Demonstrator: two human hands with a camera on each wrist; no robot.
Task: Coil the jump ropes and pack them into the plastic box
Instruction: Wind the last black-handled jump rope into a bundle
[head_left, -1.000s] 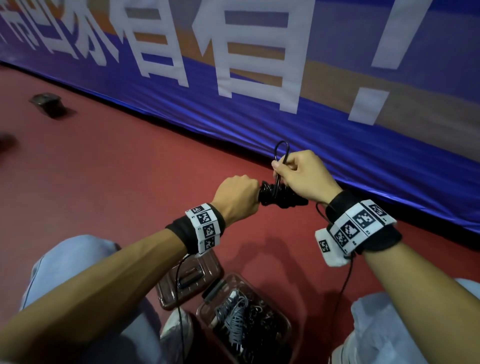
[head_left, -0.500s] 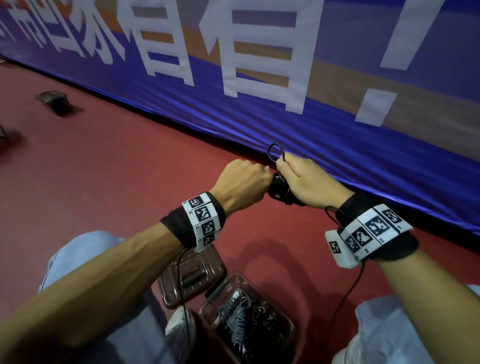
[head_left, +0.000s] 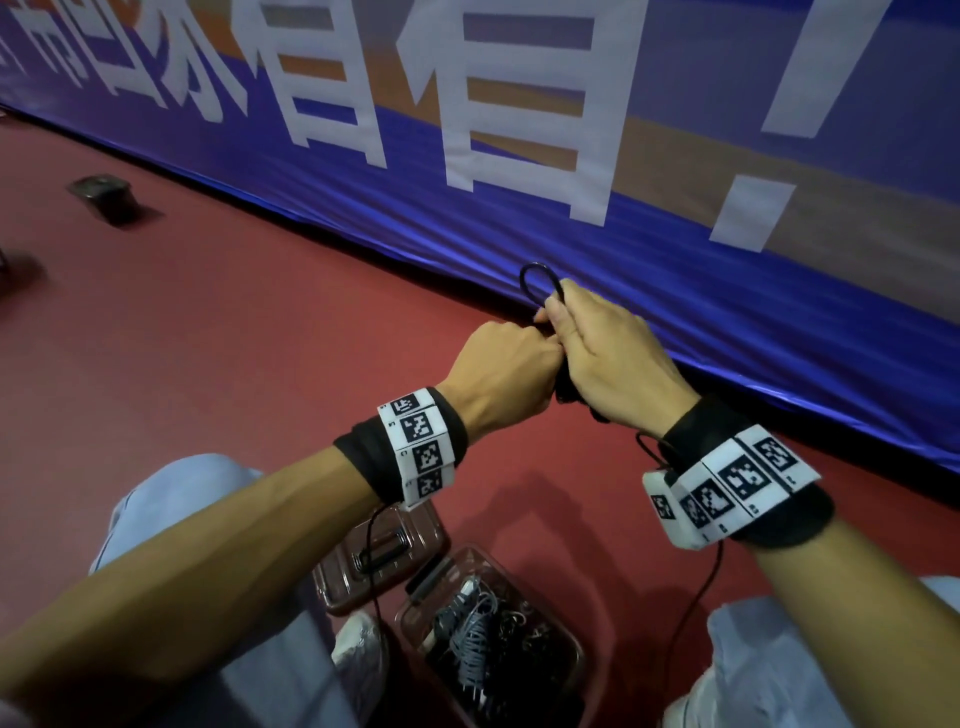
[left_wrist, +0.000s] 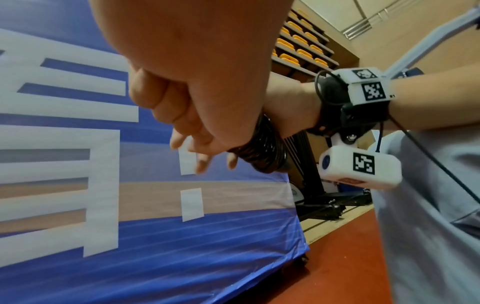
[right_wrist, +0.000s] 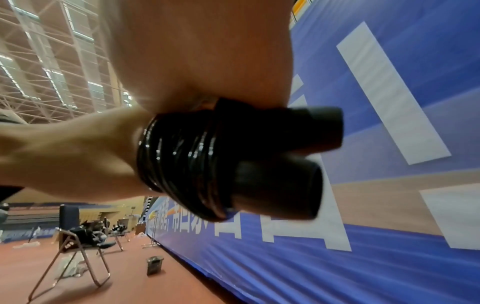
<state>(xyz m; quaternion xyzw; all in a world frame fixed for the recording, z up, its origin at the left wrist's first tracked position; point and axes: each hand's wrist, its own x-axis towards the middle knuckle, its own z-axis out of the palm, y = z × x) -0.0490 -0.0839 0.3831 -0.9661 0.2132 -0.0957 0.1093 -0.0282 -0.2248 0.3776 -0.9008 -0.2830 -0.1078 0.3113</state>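
Down at the bottom of the head view, the clear plastic box (head_left: 582, 660) sits open on the red floor (head_left: 218, 364) between the person's knees, already holding a tangle of grey and black coiled ropes (head_left: 483, 649). Just to its upper left lies the box lid (head_left: 384, 561), flat on the floor with a dark latch on top.

Above them, near the middle of the frame, both hands meet in front of the blue banner (head_left: 675, 291). The left hand (head_left: 498, 382) has its grip clenched around the black jump rope (right_wrist: 182, 162), whose cord is wound in tight turns around its two black handles (right_wrist: 298, 144); the handle ends poke out side by side in the right wrist view. The right hand (head_left: 608, 358) grasps the same bundle and pinches a small loop of cord (head_left: 537, 283) that stands up above its fingertips.
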